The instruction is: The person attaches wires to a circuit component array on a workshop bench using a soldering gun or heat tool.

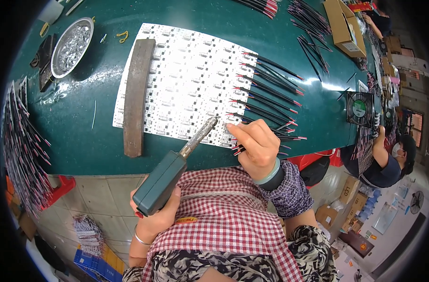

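Note:
My left hand point(160, 216) is closed round the green handle of a soldering gun point(162, 182). Its metal barrel slants up to the right, with the tip over the lower right part of a white circuit board sheet point(186, 80). My right hand point(259, 143) is pinched at the sheet's lower right edge, close to the tip. It appears to grip a black wire, mostly hidden by the fingers. Black two-core wires point(271, 101) with red and white ends stick out in a row from the right edge. A brown bar point(138, 98) lies across the sheet's left side.
A metal bowl point(72, 47) of silvery bits stands at the far left. Wire bundles point(24, 145) hang at the left edge; more wires point(311, 21) lie at the back right. A cardboard box point(346, 28) and a black fan point(360, 109) stand right. Another person point(383, 155) sits beyond.

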`<state>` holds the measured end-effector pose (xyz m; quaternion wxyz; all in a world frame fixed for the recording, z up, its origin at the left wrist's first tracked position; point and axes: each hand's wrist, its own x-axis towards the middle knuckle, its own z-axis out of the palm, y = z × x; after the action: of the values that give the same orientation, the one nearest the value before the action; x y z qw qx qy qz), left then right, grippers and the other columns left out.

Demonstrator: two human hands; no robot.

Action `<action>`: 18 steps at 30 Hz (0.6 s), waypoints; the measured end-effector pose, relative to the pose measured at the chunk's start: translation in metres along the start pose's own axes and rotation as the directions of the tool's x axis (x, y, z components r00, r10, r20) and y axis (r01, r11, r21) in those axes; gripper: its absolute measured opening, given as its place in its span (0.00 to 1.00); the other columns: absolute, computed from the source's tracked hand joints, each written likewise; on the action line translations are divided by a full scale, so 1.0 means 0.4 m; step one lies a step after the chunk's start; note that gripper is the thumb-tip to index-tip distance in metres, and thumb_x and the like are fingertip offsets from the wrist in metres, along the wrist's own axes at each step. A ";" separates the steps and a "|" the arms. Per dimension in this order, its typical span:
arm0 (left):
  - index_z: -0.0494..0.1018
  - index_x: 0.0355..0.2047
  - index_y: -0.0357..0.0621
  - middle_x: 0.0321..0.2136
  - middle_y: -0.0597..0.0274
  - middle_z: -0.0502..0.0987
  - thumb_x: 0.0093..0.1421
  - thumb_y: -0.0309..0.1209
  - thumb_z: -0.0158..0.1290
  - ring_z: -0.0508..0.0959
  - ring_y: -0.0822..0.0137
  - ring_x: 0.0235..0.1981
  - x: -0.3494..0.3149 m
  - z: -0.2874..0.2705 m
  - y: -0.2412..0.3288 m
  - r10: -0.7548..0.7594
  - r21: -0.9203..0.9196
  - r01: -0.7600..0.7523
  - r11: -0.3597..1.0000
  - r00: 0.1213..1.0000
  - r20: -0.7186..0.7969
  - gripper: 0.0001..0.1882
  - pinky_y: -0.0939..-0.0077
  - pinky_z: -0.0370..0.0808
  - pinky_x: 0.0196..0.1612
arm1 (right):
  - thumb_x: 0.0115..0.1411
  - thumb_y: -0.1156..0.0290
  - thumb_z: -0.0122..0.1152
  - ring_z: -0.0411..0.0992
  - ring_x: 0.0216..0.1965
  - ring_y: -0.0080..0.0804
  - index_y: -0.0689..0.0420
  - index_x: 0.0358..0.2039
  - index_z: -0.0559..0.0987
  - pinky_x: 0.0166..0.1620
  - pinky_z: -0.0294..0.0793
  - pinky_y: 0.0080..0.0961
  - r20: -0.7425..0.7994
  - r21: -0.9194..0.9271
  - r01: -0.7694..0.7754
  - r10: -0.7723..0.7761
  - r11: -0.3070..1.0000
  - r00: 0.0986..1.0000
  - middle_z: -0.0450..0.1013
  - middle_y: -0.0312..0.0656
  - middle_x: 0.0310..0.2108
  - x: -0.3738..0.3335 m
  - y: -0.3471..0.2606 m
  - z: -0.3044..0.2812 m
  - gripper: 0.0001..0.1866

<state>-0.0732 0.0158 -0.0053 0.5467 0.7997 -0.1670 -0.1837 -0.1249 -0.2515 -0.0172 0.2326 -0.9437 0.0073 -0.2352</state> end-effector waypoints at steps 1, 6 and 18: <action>0.81 0.34 0.33 0.28 0.55 0.81 0.50 0.22 0.64 0.80 0.64 0.24 0.000 -0.003 -0.002 0.014 0.031 -0.015 0.999 0.999 0.038 0.10 0.74 0.76 0.28 | 0.34 0.85 0.59 0.71 0.28 0.37 0.63 0.40 0.83 0.27 0.72 0.30 0.001 -0.004 0.003 -0.003 1.000 1.000 0.74 0.41 0.28 0.000 0.000 0.001 0.26; 0.80 0.36 0.31 0.28 0.52 0.80 0.49 0.20 0.62 0.80 0.63 0.25 0.016 0.001 0.019 0.006 -0.035 -0.004 0.999 0.998 0.056 0.12 0.75 0.76 0.29 | 0.34 0.85 0.59 0.71 0.28 0.37 0.63 0.40 0.83 0.27 0.72 0.30 0.008 -0.027 0.011 -0.011 1.000 1.000 0.73 0.41 0.28 0.002 -0.003 0.000 0.26; 0.81 0.36 0.31 0.28 0.54 0.79 0.49 0.21 0.63 0.79 0.64 0.24 0.008 0.004 0.012 -0.020 -0.056 0.021 0.998 1.000 0.020 0.12 0.74 0.75 0.28 | 0.37 0.84 0.61 0.72 0.31 0.38 0.63 0.44 0.82 0.30 0.74 0.30 0.048 -0.028 -0.003 0.004 1.000 0.999 0.75 0.40 0.31 0.000 0.001 -0.005 0.27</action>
<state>-0.0715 0.0115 -0.0016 0.5654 0.7839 -0.1587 -0.2016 -0.1258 -0.2528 -0.0159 0.2200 -0.9522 0.0066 -0.2119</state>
